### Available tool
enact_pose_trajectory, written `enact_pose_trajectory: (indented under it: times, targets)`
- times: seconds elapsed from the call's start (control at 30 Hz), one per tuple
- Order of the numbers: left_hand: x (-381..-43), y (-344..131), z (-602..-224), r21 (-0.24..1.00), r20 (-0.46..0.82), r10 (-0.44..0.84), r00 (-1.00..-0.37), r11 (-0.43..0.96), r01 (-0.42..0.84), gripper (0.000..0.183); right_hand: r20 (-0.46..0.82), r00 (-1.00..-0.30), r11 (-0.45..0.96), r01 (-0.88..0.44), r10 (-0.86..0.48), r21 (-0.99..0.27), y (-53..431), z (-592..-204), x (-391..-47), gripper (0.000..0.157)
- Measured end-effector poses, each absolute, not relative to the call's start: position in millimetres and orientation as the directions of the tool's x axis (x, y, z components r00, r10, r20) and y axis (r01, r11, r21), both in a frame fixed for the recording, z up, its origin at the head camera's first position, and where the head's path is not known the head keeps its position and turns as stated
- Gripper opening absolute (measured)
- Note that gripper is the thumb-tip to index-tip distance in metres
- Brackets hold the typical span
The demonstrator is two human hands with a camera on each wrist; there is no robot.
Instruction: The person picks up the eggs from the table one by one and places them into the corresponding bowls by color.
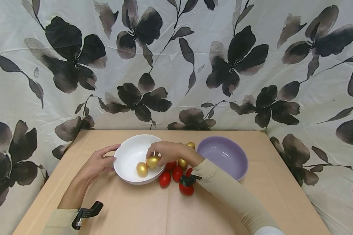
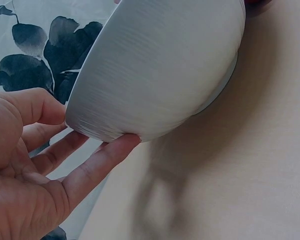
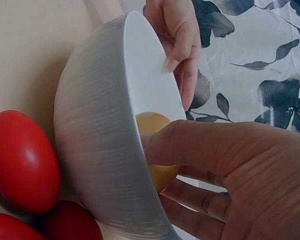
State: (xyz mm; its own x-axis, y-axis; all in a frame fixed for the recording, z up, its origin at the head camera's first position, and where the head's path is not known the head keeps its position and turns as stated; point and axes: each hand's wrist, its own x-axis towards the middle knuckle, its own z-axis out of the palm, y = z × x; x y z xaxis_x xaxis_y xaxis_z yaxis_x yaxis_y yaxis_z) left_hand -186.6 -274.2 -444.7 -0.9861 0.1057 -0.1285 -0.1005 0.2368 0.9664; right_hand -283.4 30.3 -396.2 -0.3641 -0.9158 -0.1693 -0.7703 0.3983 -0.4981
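A white bowl stands on the table, and my left hand holds its left rim. Seen from the left wrist, the fingers of that hand touch the bowl's outer wall near the rim. My right hand reaches over the bowl's right side and pinches a gold egg inside it. Another gold egg lies beside it on the bowl's bottom. In the right wrist view, the thumb crosses in front of gold surface, and the rim hides part of it.
Several red eggs lie right of the white bowl, partly under the right forearm. Further gold eggs sit behind that wrist. A purple bowl stands at the right. Floral cloth hangs behind the table.
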Motion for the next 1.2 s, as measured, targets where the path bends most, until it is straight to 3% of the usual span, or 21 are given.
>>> enact_pose_trajectory:
  times: [0.27,0.8,1.2]
  targets:
    - [-188.0,-272.5,-443.2,0.955,-0.146,0.083,-0.986,0.273,-0.118,0.058,-0.154,-0.369,0.394,-0.77,-0.917,-0.502,32.7,-393.7,-286.5,0.033]
    - [-187.9,-273.3,-444.0,0.961,-0.145,0.094,-0.985,0.249,-0.118,0.06,-0.078,-0.517,0.468,-0.688,-0.852,-0.554,59.9,-381.6,-302.6,0.034]
    - [-188.0,-273.0,-444.8,0.965,-0.137,0.099,-0.986,0.238,-0.11,0.061,-0.081,-0.566,0.501,-0.643,-0.821,-0.579,81.3,-383.4,-320.7,0.034]
